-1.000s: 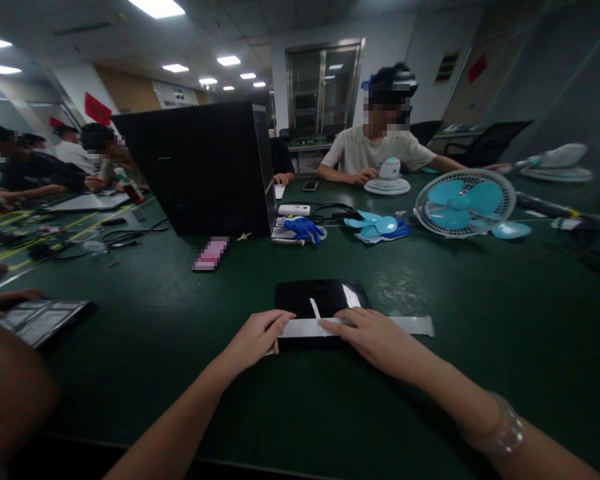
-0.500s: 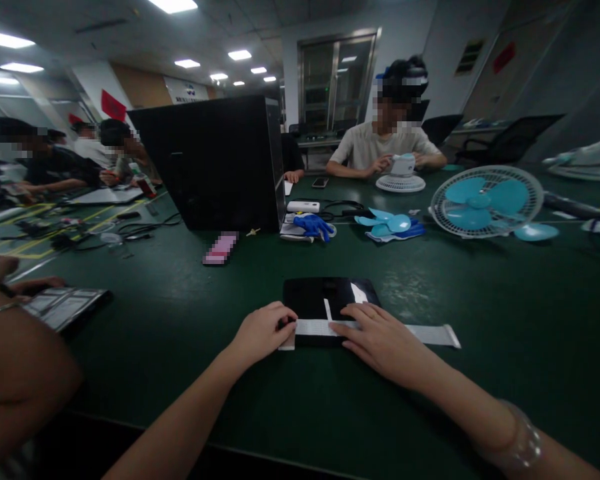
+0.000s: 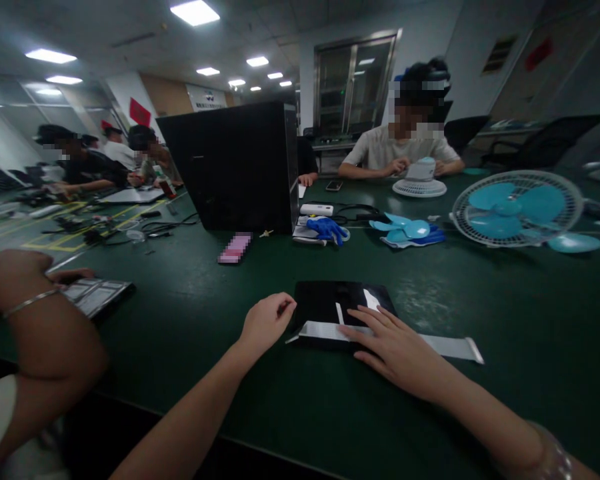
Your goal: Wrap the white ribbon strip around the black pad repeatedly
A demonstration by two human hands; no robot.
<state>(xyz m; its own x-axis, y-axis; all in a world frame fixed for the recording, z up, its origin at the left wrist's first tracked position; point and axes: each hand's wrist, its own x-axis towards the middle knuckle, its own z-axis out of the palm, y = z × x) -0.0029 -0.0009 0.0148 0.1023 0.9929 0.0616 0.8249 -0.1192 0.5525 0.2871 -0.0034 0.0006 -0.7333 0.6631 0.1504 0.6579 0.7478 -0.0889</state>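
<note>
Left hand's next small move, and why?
I'd probably flatten the left end of the flat white ribbon cable: it looks bent, the left hand is near, and the right hand lies across the cable over the glossy black rectangular panel.

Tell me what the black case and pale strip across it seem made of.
Black case: probably glossy plastic, from its smooth, shiny top, though metal is possible.
Pale strip: likely thin, satin, flexible plastic; it bends at its left end.

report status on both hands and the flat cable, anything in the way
Left hand curled beside black panel; right hand spread over flat cable; cable across panel, right end past its edge; right hand hides its middle.
</note>
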